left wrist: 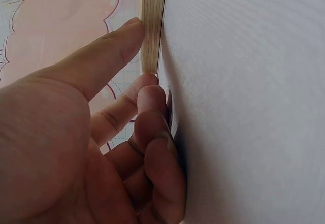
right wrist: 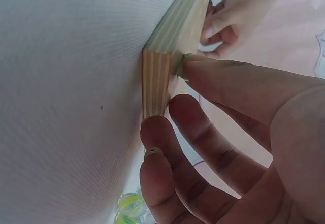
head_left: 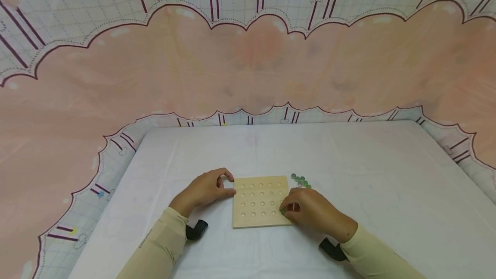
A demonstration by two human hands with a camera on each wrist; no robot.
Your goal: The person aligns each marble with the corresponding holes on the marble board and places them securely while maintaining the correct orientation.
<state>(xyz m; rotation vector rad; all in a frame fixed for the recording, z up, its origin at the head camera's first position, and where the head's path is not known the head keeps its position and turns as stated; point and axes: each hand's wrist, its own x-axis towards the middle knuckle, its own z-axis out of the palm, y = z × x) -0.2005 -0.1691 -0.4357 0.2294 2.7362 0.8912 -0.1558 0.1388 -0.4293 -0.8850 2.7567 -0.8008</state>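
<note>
A pale wooden board [head_left: 257, 221] with rows of round hollows lies flat on the white cloth. At its left side my left hand [head_left: 203, 190] rests thumb and index fingertips against the edge; the other fingers curl loosely beneath, as the left wrist view shows. My right hand [head_left: 314, 210] pinches a green marble [head_left: 283, 212] between thumb and finger, low over the near right corner hollow. In the right wrist view only a sliver of that marble [right wrist: 181, 67] shows by the thumb. More green glass marbles [head_left: 300, 180] lie grouped beyond the right hand, off the board's far right corner.
White cloth [head_left: 368, 162] covers the table, whose far edge meets a patterned pink and white backdrop [head_left: 248, 63]. Black curved pieces [head_left: 196, 230] stick out at both wrists, by the sleeves [head_left: 162, 236].
</note>
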